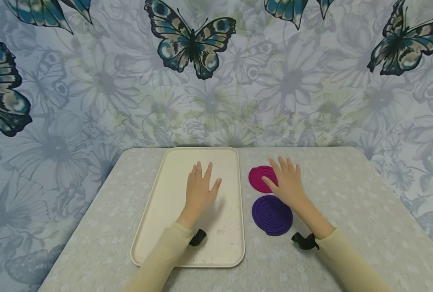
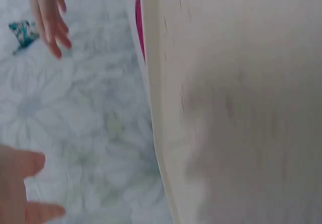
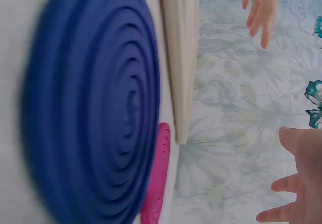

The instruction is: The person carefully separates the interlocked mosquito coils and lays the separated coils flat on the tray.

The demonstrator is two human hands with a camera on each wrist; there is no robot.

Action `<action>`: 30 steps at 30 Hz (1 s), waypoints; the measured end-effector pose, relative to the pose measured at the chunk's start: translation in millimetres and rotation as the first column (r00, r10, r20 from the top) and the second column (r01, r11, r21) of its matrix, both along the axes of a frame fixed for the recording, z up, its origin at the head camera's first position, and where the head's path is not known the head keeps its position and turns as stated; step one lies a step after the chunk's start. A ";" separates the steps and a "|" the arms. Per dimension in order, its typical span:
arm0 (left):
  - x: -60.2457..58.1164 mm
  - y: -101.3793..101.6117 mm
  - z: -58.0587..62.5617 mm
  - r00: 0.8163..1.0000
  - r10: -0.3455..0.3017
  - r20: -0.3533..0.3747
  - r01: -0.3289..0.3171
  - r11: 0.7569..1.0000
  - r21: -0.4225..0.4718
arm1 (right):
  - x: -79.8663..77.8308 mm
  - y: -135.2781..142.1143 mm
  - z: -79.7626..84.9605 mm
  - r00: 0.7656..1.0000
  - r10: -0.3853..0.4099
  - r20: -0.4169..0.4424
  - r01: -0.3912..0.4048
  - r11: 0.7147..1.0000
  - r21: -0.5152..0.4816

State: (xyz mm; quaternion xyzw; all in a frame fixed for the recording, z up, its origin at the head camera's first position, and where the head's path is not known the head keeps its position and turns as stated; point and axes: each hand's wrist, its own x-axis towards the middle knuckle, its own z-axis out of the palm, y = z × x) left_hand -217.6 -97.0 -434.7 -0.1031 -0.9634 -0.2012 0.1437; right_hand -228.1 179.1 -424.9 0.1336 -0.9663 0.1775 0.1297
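My left hand (image 1: 199,192) hovers over a cream tray (image 1: 172,178), fingers spread and holding nothing; its shadow falls on the tray floor. To the right, my right hand (image 1: 287,184) hangs in the air with fingers apart, partly hiding a pink spiral disc (image 1: 260,179). Nearer the front lies a dark blue-purple spiral disc (image 1: 272,215), coiled like a rope. In the right wrist view the blue coil (image 3: 95,108) fills the left side, with the pink one (image 3: 157,176) beyond it. What the discs are made of I cannot tell.
The tray stands on a grey patterned tabletop (image 1: 347,194), its raised rim beside the discs. Small dark specks dot the tray's front part. Behind the table rises a floral backdrop (image 1: 289,81) with butterflies. Each wrist carries a black camera strap (image 1: 305,241).
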 end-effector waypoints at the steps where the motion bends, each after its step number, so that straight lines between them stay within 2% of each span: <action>1: 5.1 6.8 -0.6 1.000 -0.009 0.000 0.009 0.999 0.044 | 2.1 2.3 -2.3 1.000 0.008 -0.018 -0.008 1.000 -0.012; 4: 21.7 29.5 0.4 0.998 -0.061 0.028 0.055 0.982 0.182 | 8.9 10.1 -9.5 0.995 0.041 -0.087 -0.047 0.996 -0.070; 5: 27.3 37.4 0.9 0.995 -0.092 0.041 0.080 0.970 0.231 | 11.6 12.8 -12.1 0.993 0.051 -0.104 -0.061 0.994 -0.090; 7: 39.0 52.9 2.5 0.981 -0.168 0.098 0.124 0.929 0.349 | 17.1 17.9 -16.9 0.991 0.065 -0.120 -0.081 0.988 -0.132; 9: 50.0 66.7 1.8 0.951 -0.251 0.179 0.145 0.878 0.456 | 23.9 22.9 -20.9 0.993 0.070 -0.095 -0.086 0.980 -0.178; 11: 59.3 78.3 -1.5 0.912 -0.326 0.249 0.149 0.829 0.539 | 31.0 27.8 -25.5 0.996 0.065 -0.055 -0.076 0.970 -0.229; 14: 68.3 91.1 -10.4 0.863 -0.399 0.310 0.151 0.789 0.596 | 41.3 34.1 -33.1 0.998 0.064 0.000 -0.061 0.951 -0.303; 15: 70.2 94.0 -14.3 0.853 -0.414 0.319 0.153 0.782 0.604 | 44.2 35.8 -36.4 0.998 0.063 0.012 -0.056 0.946 -0.320; 17: 73.7 98.0 -22.1 0.846 -0.422 0.325 0.155 0.779 0.608 | 49.1 37.5 -43.2 0.997 0.066 0.031 -0.052 0.939 -0.340; 21: 78.6 99.7 -33.7 0.860 -0.396 0.321 0.141 0.791 0.596 | 54.2 35.2 -55.9 0.998 0.063 0.019 -0.054 0.946 -0.320; 23: 79.9 99.7 -35.4 0.869 -0.387 0.308 0.140 0.791 0.596 | 56.1 32.5 -59.8 0.998 0.058 -0.012 -0.059 0.950 -0.307; 25: 79.9 100.0 -35.9 0.871 -0.391 0.296 0.141 0.779 0.611 | 58.7 29.3 -62.4 0.998 0.052 -0.034 -0.060 0.952 -0.301; 30: 78.3 101.2 -38.2 0.857 -0.416 0.303 0.157 0.773 0.615 | 65.8 21.3 -66.2 0.999 0.050 -0.009 -0.050 0.946 -0.320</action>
